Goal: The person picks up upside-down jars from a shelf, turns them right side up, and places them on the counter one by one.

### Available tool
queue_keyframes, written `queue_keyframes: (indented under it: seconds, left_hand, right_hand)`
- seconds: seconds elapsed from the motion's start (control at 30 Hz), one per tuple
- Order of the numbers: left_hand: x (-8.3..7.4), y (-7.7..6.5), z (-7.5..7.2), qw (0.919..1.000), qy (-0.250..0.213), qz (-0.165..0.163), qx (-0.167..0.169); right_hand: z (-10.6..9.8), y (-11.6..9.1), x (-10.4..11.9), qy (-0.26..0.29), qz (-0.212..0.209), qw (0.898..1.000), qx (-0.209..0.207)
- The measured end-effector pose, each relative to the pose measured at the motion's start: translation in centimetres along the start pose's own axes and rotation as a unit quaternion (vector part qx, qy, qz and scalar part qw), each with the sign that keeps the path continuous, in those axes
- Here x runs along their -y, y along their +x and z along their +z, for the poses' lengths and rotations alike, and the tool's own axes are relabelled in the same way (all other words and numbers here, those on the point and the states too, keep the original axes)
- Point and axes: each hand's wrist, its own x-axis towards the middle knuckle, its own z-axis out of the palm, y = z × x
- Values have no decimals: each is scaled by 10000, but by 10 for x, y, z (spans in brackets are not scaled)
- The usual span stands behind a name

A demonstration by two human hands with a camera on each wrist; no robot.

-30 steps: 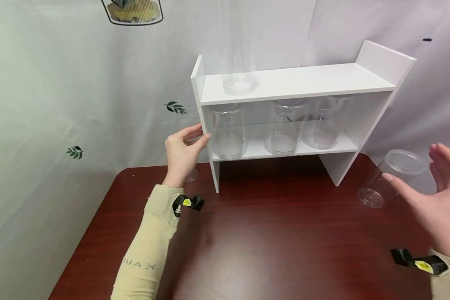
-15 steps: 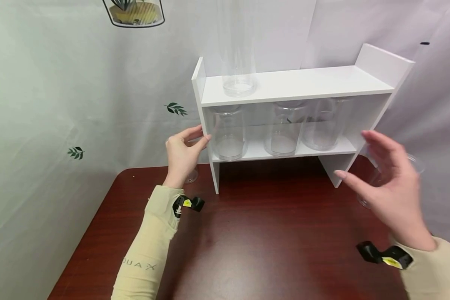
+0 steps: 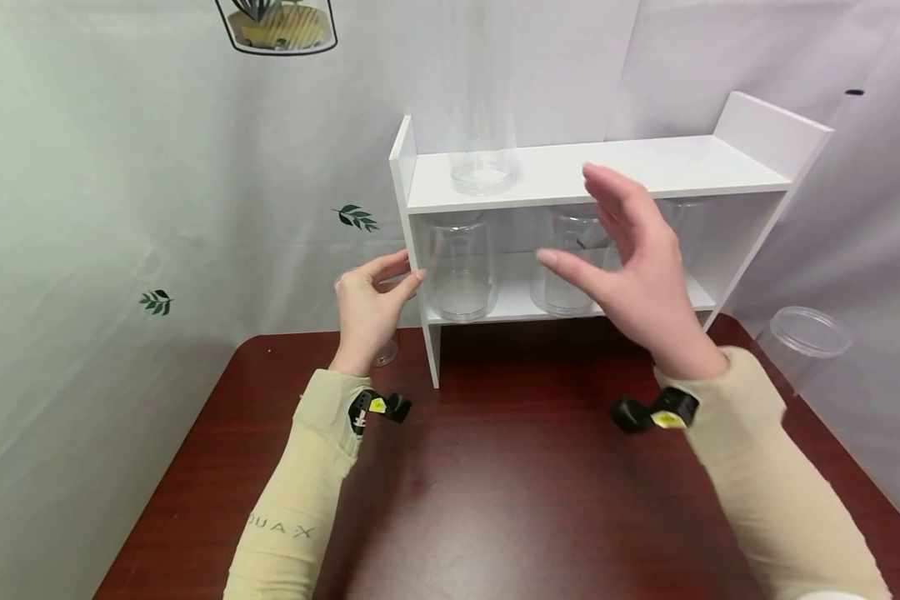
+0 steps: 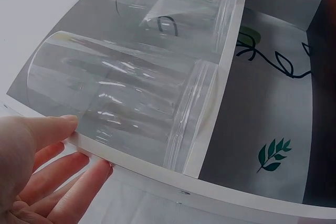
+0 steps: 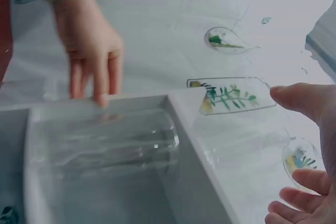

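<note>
My left hand pinches the left side panel of a white two-tier shelf. In the left wrist view the thumb lies on the panel's inner side, the fingers outside it. Right behind that panel, on the lower tier, stands a clear jar. A second clear jar is beside it, and a third is mostly hidden by my right hand. That right hand hovers before the shelf, thumb and fingers spread, holding nothing. On the upper tier's left end stands a tall clear cylinder.
A clear jar stands right of the shelf, partly covered by my right sleeve. Behind my left wrist a small clear round base shows on the dark red table. A printed cloth hangs behind.
My right hand has moved left and up, from beside the jar on the right to in front of the shelf. The left hand keeps its hold on the side panel.
</note>
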Motion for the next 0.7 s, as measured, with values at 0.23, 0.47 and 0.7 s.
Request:
queue_keyframes:
  seconds: [0.23, 0.47, 0.7]
  left_hand:
    - [-2, 0, -1, 10000, -52, 19, 26]
    - [-3, 0, -2, 10000, -51, 44, 50]
    - [-3, -1, -1, 9999, -101, 34, 52]
  right_hand:
    - [28, 52, 18, -188, 723, 9970, 204]
    - [49, 89, 24, -475, 1177, 9916, 240]
    - [60, 106, 7, -459, 1507, 9871, 289]
